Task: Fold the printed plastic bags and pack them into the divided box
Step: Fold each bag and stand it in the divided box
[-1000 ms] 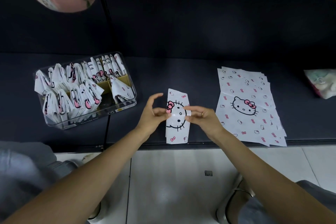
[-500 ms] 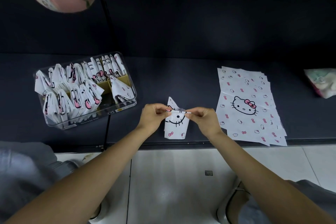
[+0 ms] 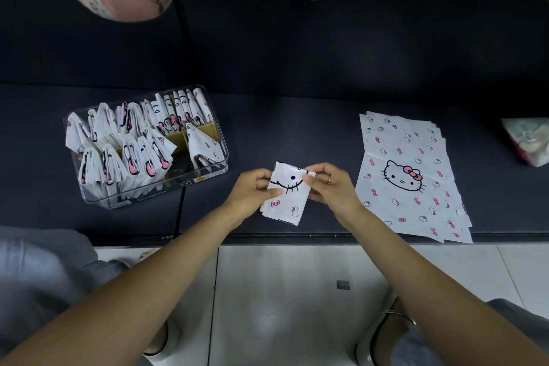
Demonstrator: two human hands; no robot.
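Folded printed bag [image 3: 286, 193] is held over the near edge of the dark table [image 3: 297, 134], pinched on its left edge by the left hand [image 3: 252, 190] and at its upper right corner by the right hand [image 3: 329, 184]. Its long axis runs away from the person, slightly tilted. The divided box [image 3: 205, 171] lies up-left of the bag, nearer the left hand; the flat bag stack [image 3: 410, 175] lies right.

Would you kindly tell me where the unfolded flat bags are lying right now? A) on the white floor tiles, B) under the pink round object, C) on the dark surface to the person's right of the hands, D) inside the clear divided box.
C: the flat bags lie stacked on the dark surface, on the right hand side, away from the divided box.
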